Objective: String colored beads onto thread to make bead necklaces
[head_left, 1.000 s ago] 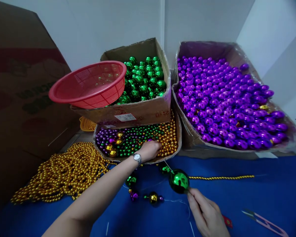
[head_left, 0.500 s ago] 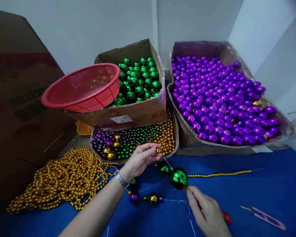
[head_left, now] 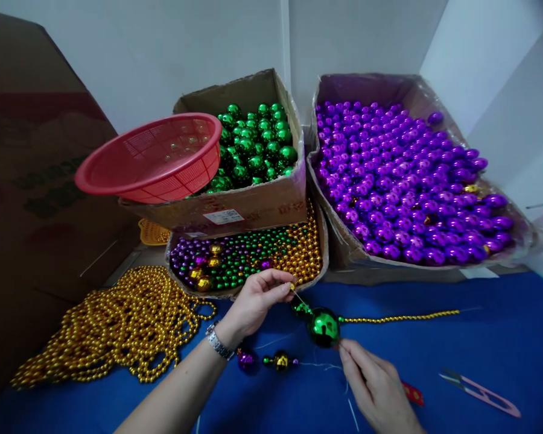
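My left hand is closed, its thumb and fingertips pinching a small gold bead. A thin, straight, needle-like wire runs from this bead down to a small green bead and a large shiny green ball. My right hand is closed at the ball's lower right edge, pinching the wire's lower end there; the fingers hide most of that end. Below lie a purple ball and a gold ball with small beads beside it, white thread trailing rightward. Another green ball sits behind the wire.
A divided bead tray stands ahead, under a carton of green balls and a red basket. Purple balls fill the right carton. Gold bead strands lie left; pink-handled thread snips and a gold bead string lie right.
My left hand has come slightly down, and the gold bead now sits lower, at the wire's upper end. The large green ball has shifted a little left. A purple bead shows in the tray.
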